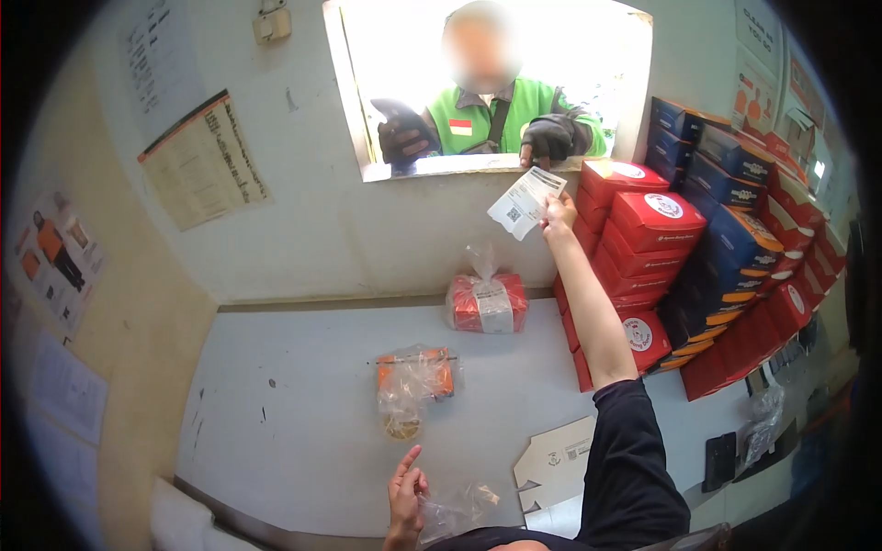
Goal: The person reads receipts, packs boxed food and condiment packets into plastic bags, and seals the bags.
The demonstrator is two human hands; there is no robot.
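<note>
My right hand (pixel 559 213) is stretched out toward the window, its fingers closed on the edge of a printed paper receipt (pixel 522 204) with a QR code. A gloved hand (pixel 548 140) of the person at the window is just above the receipt; whether it touches the paper I cannot tell. Low in the view, my left hand (pixel 407 496) holds nothing, with the index finger extended and the other fingers bent. Just beyond it lies an orange box in a clear plastic bag (pixel 415 378). Farther back, a red box in a tied clear bag (pixel 487 303) stands against the wall.
A person in a green jacket (pixel 450 106) holds a phone (pixel 393 110) at the window. Stacked red boxes (pixel 648 239) and dark blue boxes (pixel 735 239) rise at the right. Flat cardboard (pixel 556 464) and loose clear plastic (pixel 455 510) lie on the table (pixel 294 413).
</note>
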